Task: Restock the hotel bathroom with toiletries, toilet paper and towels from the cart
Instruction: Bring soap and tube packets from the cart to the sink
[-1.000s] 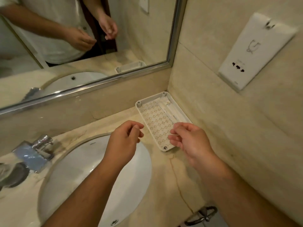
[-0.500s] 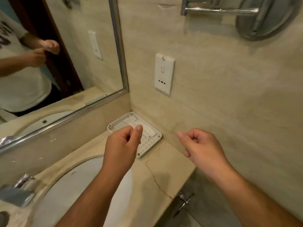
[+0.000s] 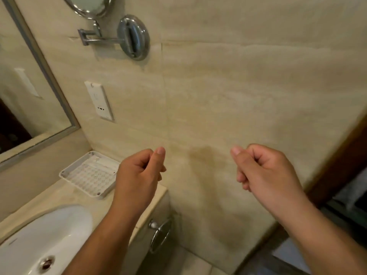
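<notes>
You are between items, both hands carrying nothing. Nearest, the glossy sink (image 3: 59, 225) is lying in front of the tray (image 3: 89, 173), a white perforated plastic rectangle on the polished stone tabletop (image 3: 49, 197). Your left hand (image 3: 139, 171) is hovering just right of the tray and your right hand (image 3: 264, 171) farther right, fingers clenching loosely on nothing. No toiletries are showing, so I judge the next move is fetching them from the cart.

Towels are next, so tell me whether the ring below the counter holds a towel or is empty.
Empty. The chrome towel ring hangs bare below the counter, with no cloth through it.
</notes>
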